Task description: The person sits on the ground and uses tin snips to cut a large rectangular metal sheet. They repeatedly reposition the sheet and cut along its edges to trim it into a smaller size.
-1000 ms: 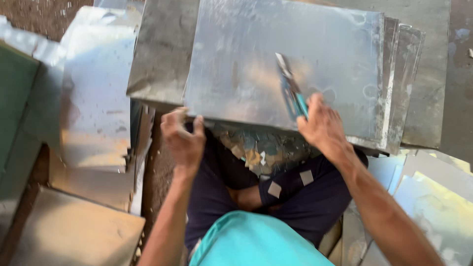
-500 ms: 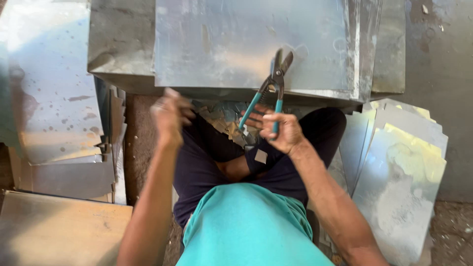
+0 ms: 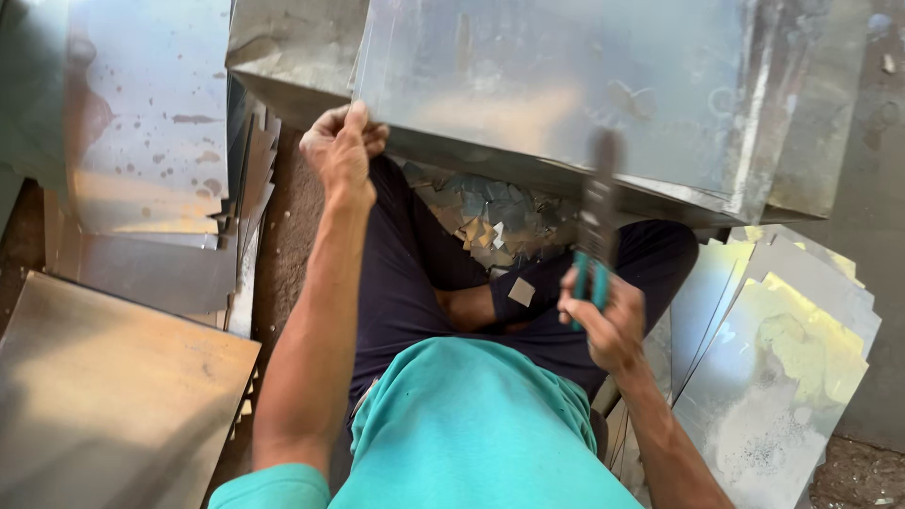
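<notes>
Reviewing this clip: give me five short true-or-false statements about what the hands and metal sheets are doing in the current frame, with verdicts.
1. The left hand grips the near corner of the metal sheet. True.
2. The right hand holds a hammer. False: it holds tin snips with teal handles.
3. Small metal offcuts lie between the person's legs. True.
4. The snips' blades are cutting at the sheet's far edge. False: they sit blurred by its near edge.
5. Both hands are on the snips. False: only the right hand holds them.
</notes>
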